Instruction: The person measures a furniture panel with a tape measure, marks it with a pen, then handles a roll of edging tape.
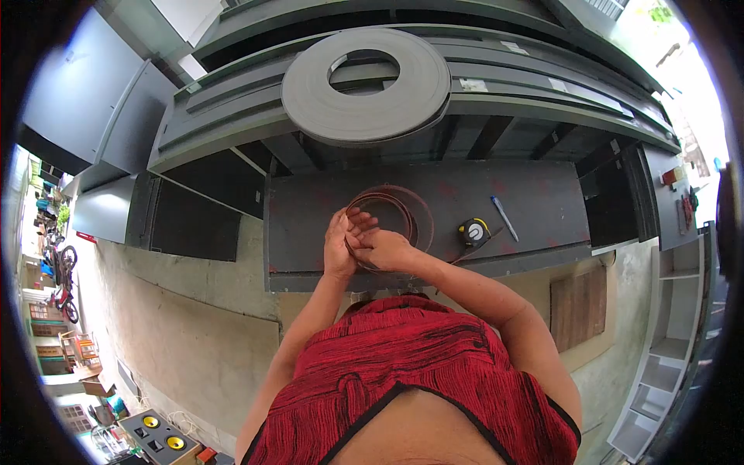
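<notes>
**Coiling edge strip at the bench**

Left hand (341,242) and right hand (385,249) meet, fingers pinching a thin brown banding strip coil (397,208) on the dark panel (535,205). Yellow-black tape measure (473,231) at 3 o'clock, blue pen (503,217) beyond. Judged mid-winding; next calls for even tension.

A dark board (310,225) is seen laid flat as the work surface; on it a coiled strip (403,203), a tape measure (473,231) and a pen (502,207) are spread.
</notes>
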The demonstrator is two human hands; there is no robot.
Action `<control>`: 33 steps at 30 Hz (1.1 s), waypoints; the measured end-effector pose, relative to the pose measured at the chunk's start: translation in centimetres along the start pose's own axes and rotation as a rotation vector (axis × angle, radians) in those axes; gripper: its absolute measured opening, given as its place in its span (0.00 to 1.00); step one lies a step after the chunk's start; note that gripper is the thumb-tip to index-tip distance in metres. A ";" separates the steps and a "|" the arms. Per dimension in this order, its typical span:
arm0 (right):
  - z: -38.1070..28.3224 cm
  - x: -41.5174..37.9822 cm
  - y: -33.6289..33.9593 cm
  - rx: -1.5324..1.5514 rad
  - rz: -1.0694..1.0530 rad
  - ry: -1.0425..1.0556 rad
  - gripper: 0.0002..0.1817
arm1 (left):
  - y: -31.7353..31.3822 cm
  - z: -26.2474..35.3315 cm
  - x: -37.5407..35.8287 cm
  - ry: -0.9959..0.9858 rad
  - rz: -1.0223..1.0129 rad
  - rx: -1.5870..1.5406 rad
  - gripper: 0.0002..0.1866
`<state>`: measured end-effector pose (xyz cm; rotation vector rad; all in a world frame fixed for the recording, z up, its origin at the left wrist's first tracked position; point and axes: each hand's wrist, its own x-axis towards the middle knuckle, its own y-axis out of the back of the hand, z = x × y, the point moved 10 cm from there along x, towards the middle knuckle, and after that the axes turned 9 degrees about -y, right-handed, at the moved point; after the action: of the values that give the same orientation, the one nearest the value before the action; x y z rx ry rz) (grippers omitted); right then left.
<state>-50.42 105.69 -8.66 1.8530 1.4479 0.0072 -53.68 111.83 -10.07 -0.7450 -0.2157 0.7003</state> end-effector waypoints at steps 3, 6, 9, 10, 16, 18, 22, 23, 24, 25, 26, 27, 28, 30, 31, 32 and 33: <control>0.0 0.2 -0.2 -0.001 -0.046 -0.029 0.19 | 0.3 -0.1 -0.2 0.014 0.037 0.026 0.18; 0.1 0.2 -0.3 0.016 -0.027 -0.010 0.19 | 0.1 0.1 -0.1 0.002 0.031 0.089 0.17; 0.3 0.3 -0.5 0.049 -0.027 -0.023 0.20 | 0.6 -0.2 -0.1 0.016 0.046 0.138 0.18; 0.4 0.3 -0.6 0.060 -0.036 -0.039 0.21 | 0.7 -0.3 -0.1 0.015 0.051 0.138 0.18; 0.9 0.4 -0.7 0.237 0.035 -0.041 0.20 | 1.9 -1.4 -0.3 0.000 0.052 0.210 0.20; 2.3 0.9 -2.2 0.498 -0.036 -0.132 0.18 | 1.9 -1.5 -0.5 -0.025 0.048 0.256 0.21; 2.6 0.5 -3.0 0.747 -0.106 -0.182 0.17 | 1.9 -1.4 -0.9 -0.040 0.055 0.264 0.22; 2.7 0.3 -3.1 0.769 -0.105 -0.198 0.17 | 1.9 -1.4 -1.0 -0.038 0.057 0.268 0.23; 2.8 0.2 -3.2 0.791 -0.104 -0.215 0.17 | 1.9 -1.3 -1.1 -0.036 0.060 0.271 0.23; 2.9 0.0 -3.3 0.814 -0.103 -0.231 0.17 | 1.8 -1.2 -1.3 -0.045 0.056 0.282 0.23; 2.9 -0.1 -3.5 0.875 -0.121 -0.239 0.16 | 1.6 -1.1 -1.4 -0.054 0.052 0.292 0.23; 2.9 -0.2 -3.7 0.936 -0.139 -0.247 0.16 | 1.5 -1.0 -1.5 -0.064 0.048 0.302 0.23; 2.9 -0.3 -3.9 0.997 -0.159 -0.253 0.15 | 1.5 -1.0 -1.5 -0.073 0.042 0.307 0.23; 2.8 -0.5 -3.9 1.040 -0.170 -0.267 0.14 | 1.5 -0.9 -1.7 -0.090 0.031 0.318 0.23; 2.8 -0.6 -4.0 1.063 -0.175 -0.274 0.13 | 1.5 -1.0 -1.7 -0.082 0.039 0.304 0.23; 2.9 -0.5 -4.0 1.084 -0.144 -0.256 0.12 | 1.6 -1.1 -1.7 -0.074 0.048 0.289 0.23; 3.0 -0.4 -4.1 1.106 -0.112 -0.237 0.11 | 1.5 -1.1 -1.6 -0.067 0.056 0.274 0.23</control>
<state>-52.61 103.93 -12.94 2.4536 1.4883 -1.2420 -55.26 110.97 -11.79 -0.4680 -0.1564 0.7909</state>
